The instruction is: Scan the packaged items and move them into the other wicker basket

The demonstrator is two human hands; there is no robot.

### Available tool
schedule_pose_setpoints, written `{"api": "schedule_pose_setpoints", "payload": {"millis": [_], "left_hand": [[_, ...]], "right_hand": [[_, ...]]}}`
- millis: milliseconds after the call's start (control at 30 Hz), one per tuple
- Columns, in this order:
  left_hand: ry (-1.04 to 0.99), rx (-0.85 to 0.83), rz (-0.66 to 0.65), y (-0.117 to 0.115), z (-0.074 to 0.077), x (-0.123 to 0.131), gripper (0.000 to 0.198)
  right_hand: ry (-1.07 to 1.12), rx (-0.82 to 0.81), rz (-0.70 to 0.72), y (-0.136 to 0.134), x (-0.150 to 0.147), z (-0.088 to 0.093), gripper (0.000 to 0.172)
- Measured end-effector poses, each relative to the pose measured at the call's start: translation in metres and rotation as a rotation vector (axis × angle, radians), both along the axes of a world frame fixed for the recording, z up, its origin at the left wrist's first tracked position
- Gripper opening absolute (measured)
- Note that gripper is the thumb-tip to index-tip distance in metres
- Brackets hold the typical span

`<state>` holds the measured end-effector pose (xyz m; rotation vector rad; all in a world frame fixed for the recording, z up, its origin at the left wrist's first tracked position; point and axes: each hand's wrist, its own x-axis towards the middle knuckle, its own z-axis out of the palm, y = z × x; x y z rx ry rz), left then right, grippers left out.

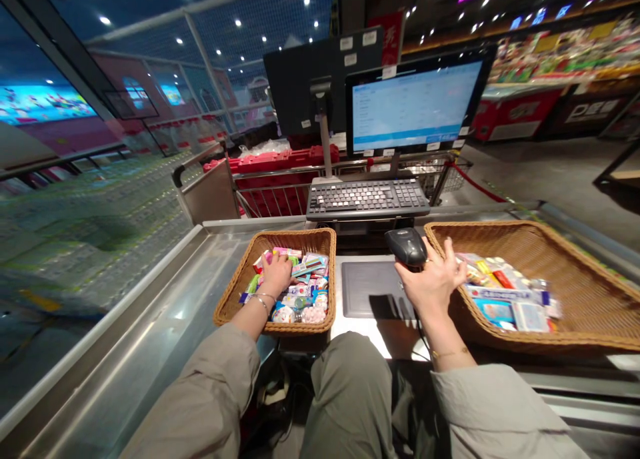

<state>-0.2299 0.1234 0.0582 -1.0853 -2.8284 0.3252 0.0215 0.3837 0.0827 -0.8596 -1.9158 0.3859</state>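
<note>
My left hand [277,274] reaches down into the smaller wicker basket [227,304], its fingers among colourful small packages [303,289]; whether they grip one is hidden. A black barcode scanner [407,247] is held in my right hand [433,276], with some of its fingers spread out to the right. Beneath the scanner and to its left lies a dark grey pad [367,289]. The larger wicker basket [575,272] stands right of my right hand, with boxes and packets [510,296] gathered in its left part.
Beyond the pad are a black keyboard [367,196] and a lit monitor [415,106]. The metal counter [175,299] runs along the left. A cart with red crates [280,162] stands behind the counter. My knee [350,386] shows at the counter's near edge.
</note>
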Motion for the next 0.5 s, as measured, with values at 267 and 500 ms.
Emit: {"api": "schedule_pose_setpoints", "payload": {"millis": [267, 500], "left_hand": [[0.035, 0.017, -0.022, 0.003, 0.007, 0.007, 0.032], [0.152, 0.090, -0.093, 0.002, 0.019, 0.006, 0.029]], "right_hand": [[0.022, -0.009, 0.005, 0.003, 0.002, -0.002, 0.049], [0.025, 0.013, 0.010, 0.004, 0.002, -0.003, 0.043]]}}
